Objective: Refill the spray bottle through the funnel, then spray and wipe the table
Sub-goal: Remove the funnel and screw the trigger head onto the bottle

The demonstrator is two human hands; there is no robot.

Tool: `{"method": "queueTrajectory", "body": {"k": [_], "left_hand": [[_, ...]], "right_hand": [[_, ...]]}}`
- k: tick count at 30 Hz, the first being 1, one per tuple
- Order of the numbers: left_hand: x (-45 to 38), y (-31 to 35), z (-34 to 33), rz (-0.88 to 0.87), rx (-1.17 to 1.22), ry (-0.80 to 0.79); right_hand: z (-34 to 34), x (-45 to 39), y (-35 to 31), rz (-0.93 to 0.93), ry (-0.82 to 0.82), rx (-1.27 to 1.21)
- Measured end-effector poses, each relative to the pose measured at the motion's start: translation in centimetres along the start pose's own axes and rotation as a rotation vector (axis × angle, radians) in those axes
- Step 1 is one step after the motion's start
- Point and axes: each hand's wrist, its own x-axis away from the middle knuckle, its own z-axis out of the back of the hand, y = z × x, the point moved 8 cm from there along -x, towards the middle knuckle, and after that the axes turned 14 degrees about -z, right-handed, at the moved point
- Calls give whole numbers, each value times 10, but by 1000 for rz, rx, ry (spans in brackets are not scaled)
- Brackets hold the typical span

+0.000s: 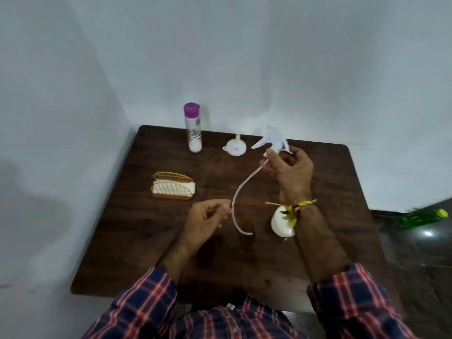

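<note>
Holding the spray head (274, 140) up over the table (122, 253), my right hand (291, 171) has its fingers curled round the collar, and the long tube (236, 199) curves down from it toward my left hand (205, 221), whose fingertips pinch together just beside the tube; whether they touch it I cannot tell. Below my right wrist stands the white spray bottle (281, 225), its contents hidden. Farther back, the white funnel (236, 146) lies near the purple-capped bottle (193, 128), which looks partly filled, and the napkin holder (173, 185) keeps white napkins.
</note>
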Motion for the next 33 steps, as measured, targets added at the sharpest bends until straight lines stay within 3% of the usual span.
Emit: {"method": "queueTrajectory", "body": {"k": [4,9,20,33], "left_hand": [[-15,45,-65,-105,58,-183],[-31,56,-105,-158,-36,-167],[-59,71,-166,-185,139,-92],[-72,32,-190,-175,-93,-171]], "right_hand": [[64,13,-49,52,8,-214],[128,9,-64,52,93,-369],[198,-15,-72,74,199,-556],[230,-43,-41,40,210,-583]]}}
